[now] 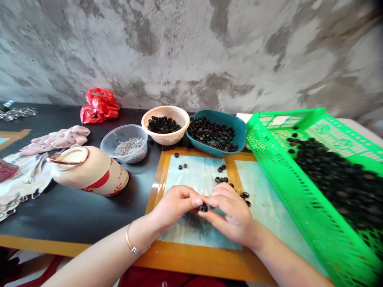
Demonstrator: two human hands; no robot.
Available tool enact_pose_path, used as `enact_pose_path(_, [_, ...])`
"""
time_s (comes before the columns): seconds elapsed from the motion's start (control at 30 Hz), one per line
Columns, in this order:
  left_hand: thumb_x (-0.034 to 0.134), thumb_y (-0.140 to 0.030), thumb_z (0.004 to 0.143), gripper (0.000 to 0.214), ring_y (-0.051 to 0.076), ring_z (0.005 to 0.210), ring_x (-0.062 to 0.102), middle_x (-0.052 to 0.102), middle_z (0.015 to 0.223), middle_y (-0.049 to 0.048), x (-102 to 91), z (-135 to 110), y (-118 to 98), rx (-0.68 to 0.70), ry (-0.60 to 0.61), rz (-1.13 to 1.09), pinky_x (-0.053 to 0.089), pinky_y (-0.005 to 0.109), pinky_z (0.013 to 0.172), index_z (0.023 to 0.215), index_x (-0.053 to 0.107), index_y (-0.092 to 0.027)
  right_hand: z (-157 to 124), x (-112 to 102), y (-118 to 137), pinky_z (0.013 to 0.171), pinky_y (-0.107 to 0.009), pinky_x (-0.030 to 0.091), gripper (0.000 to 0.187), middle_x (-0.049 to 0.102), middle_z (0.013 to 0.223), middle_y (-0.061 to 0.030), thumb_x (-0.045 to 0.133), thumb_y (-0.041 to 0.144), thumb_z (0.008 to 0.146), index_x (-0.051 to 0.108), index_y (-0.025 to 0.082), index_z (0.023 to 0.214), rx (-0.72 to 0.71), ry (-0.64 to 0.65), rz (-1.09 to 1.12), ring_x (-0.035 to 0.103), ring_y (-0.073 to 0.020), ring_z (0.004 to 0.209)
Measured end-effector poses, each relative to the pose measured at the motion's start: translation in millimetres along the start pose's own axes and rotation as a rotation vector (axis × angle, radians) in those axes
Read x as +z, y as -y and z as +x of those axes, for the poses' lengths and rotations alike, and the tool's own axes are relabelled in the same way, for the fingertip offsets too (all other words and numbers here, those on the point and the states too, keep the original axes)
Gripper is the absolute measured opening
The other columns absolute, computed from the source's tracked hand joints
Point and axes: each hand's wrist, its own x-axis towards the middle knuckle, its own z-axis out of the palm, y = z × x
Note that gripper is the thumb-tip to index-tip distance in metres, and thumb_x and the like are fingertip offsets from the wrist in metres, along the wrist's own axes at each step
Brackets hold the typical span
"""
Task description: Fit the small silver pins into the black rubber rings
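A small black round cap (204,207) is pinched between the thumb and fingertips of my right hand (235,213). My left hand (176,203) meets it from the other side, thumb and fingers pressed together at the cap's edge; whatever they hold is hidden. Below both hands, a blurred heap of thin grey metal pieces (193,220) lies on the light blue mat (176,235). Several loose black caps (221,179) are scattered on the mat beyond my fingers.
Behind the mat stand a clear bowl (108,140) of small metal pieces, a peach bowl (167,139) and a teal basin (241,133) of black parts. A green basket (287,203) of black caps occupies the right. A white-and-red bottle (92,169), pinkish cloth (61,139) and red bag (100,105) are left.
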Motion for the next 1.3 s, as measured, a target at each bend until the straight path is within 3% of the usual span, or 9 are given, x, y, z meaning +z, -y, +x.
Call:
enact_pose_path(0.17, [0.077, -0.061, 0.063, 0.057, 0.017, 0.068, 0.061, 0.068, 0.073, 0.0055, 4.5, -4, -1, 0.056, 0.031, -0.053, 0.048, 0.028, 0.066, 0.092, 0.07, -0.012, -2, -1, -5, 0.066, -0.033, 0.044, 0.022, 0.058, 0.073, -0.0017, 0.07, 0.016, 0.083, 0.062, 0.016, 0.103, 0.023, -0.03, 0.04, 0.053, -0.0164, 0.07])
enact_pose_path(0.27, [0.091, -0.044, 0.048, 0.083, 0.021, 0.08, 0.066, 0.071, 0.087, 0.0062, 9.6, -9, -3, 0.112, 0.047, -0.013, 0.052, 0.032, 0.075, 0.121, 0.059, -0.018, -3, -3, -7, 0.065, -0.034, 0.043, 0.018, 0.056, 0.071, -0.0003, 0.069, 0.02, 0.085, 0.062, 0.018, 0.101, 0.074, -0.006, 0.06, 0.052, -0.0166, 0.069])
enact_pose_path(0.37, [0.09, -0.032, 0.054, 0.063, 0.021, 0.084, 0.067, 0.072, 0.091, 0.0086, 13.2, -12, -5, 0.165, -0.003, 0.175, 0.052, 0.032, 0.081, 0.109, 0.065, -0.016, -5, -2, -7, 0.064, -0.032, 0.043, 0.015, 0.054, 0.072, -0.0001, 0.067, 0.021, 0.086, 0.061, 0.019, 0.1, 0.093, 0.038, 0.085, 0.052, -0.0166, 0.07])
enact_pose_path(0.57, [0.084, -0.04, 0.062, 0.038, 0.018, 0.07, 0.063, 0.071, 0.079, 0.0076, 11.0, -13, 1, 0.159, -0.072, 0.38, 0.05, 0.029, 0.067, 0.085, 0.07, -0.013, -7, 4, -5, 0.065, -0.032, 0.044, 0.007, 0.052, 0.073, -0.0008, 0.061, 0.019, 0.089, 0.06, 0.018, 0.097, 0.109, 0.063, 0.119, 0.051, -0.0164, 0.07])
enact_pose_path(0.7, [0.086, -0.038, 0.059, 0.039, 0.016, 0.066, 0.061, 0.071, 0.077, 0.0065, 12.1, -11, -1, 0.153, -0.08, 0.296, 0.049, 0.027, 0.063, 0.083, 0.067, -0.013, -5, 5, -3, 0.064, -0.032, 0.043, 0.006, 0.051, 0.072, -0.0011, 0.059, 0.02, 0.09, 0.061, 0.018, 0.096, 0.127, 0.042, 0.121, 0.05, -0.0166, 0.069])
enact_pose_path(0.87, [0.084, -0.029, 0.063, 0.039, 0.02, 0.081, 0.067, 0.072, 0.086, 0.0082, 13.5, -9, -12, 0.221, -0.043, 0.127, 0.053, 0.031, 0.077, 0.093, 0.065, -0.014, -5, 7, -4, 0.073, -0.034, 0.048, 0.014, 0.058, 0.084, -0.0039, 0.058, 0.025, 0.092, 0.062, 0.021, 0.105, 0.244, -0.039, 0.239, 0.057, -0.0186, 0.081])
enact_pose_path(1.07, [0.073, -0.028, 0.076, 0.037, 0.019, 0.084, 0.066, 0.068, 0.087, 0.0074, 1.5, -3, -13, 0.264, -0.154, 0.164, 0.054, 0.033, 0.078, 0.108, 0.06, -0.014, -5, -12, -18, 0.076, -0.033, 0.052, 0.019, 0.064, 0.095, -0.0047, 0.064, 0.029, 0.089, 0.062, 0.025, 0.107, 0.434, -0.325, 0.444, 0.062, -0.0183, 0.086])
enact_pose_path(1.17, [0.071, -0.031, 0.077, 0.035, 0.017, 0.078, 0.065, 0.067, 0.083, 0.0049, -3.5, 2, -16, 0.247, -0.241, 0.169, 0.054, 0.033, 0.077, 0.105, 0.06, -0.014, 2, -35, -27, 0.075, -0.035, 0.053, 0.019, 0.063, 0.092, -0.0049, 0.067, 0.032, 0.085, 0.063, 0.026, 0.102, 0.432, -0.576, 0.493, 0.061, -0.0192, 0.084])
enact_pose_path(1.3, [0.07, -0.033, 0.077, 0.035, 0.015, 0.073, 0.065, 0.065, 0.08, 0.0029, -9.7, 8, -19, 0.242, -0.303, 0.16, 0.055, 0.033, 0.075, 0.104, 0.06, -0.013, 9, -56, -33, 0.074, -0.036, 0.052, 0.02, 0.062, 0.092, -0.005, 0.068, 0.037, 0.084, 0.066, 0.028, 0.102, 0.419, -0.695, 0.553, 0.06, -0.0191, 0.082])
